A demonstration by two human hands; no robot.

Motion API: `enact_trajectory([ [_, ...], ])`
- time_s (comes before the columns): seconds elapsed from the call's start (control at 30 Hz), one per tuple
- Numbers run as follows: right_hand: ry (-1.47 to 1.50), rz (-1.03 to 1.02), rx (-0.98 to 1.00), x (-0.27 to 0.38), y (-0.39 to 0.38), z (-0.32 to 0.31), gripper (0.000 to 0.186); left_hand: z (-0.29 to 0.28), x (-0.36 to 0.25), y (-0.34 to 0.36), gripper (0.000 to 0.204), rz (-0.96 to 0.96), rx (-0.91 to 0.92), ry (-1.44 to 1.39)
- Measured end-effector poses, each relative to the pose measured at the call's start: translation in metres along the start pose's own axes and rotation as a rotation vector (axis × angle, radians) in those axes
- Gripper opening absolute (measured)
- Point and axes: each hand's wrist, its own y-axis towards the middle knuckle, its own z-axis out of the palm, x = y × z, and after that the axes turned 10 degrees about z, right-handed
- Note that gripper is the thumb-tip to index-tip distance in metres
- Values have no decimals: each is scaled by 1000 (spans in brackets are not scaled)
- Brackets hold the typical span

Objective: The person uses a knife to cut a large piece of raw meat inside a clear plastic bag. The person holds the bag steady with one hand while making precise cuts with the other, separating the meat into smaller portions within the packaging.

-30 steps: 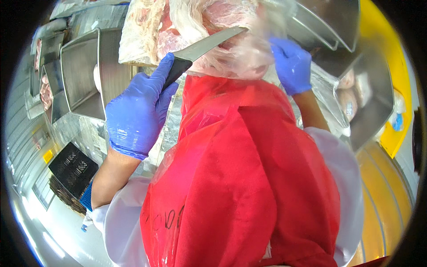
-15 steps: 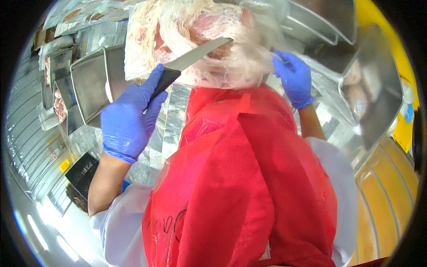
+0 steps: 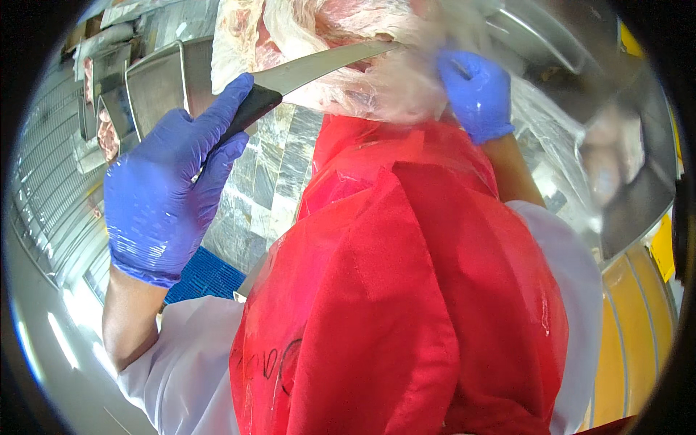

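Observation:
My left hand, in a blue glove, is wrapped round the black handle of a knife, its index finger stretched along the handle. The long blade points right, lying over a large piece of meat covered in whitish fat. The blade tip is at a fold in the fat. My right hand, also gloved in blue, is closed at the meat's right edge, seemingly on the whitish fatty membrane; blur there partly hides what its fingers pinch.
Metal bins stand at the left, with smaller trays holding meat beyond them. At the right is a metal container with a clear plastic liner. A red apron covers my front. A blue mat lies below left.
My left hand has come nearer and to the left, and the knife lies flatter, its tip slightly farther right. My right hand has risen a little and curled tighter. The whole view has shifted slightly.

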Motion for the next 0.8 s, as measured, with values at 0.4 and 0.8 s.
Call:
enact_trajectory([
  [0.4, -128, -341, -113, -16, 1, 10, 22, -22, -66, 33, 44, -123, 125, 263],
  [0.8, -250, -334, -139, -22, 24, 7, 31, 63, -48, 21, 47, -310, -11, -65],
])
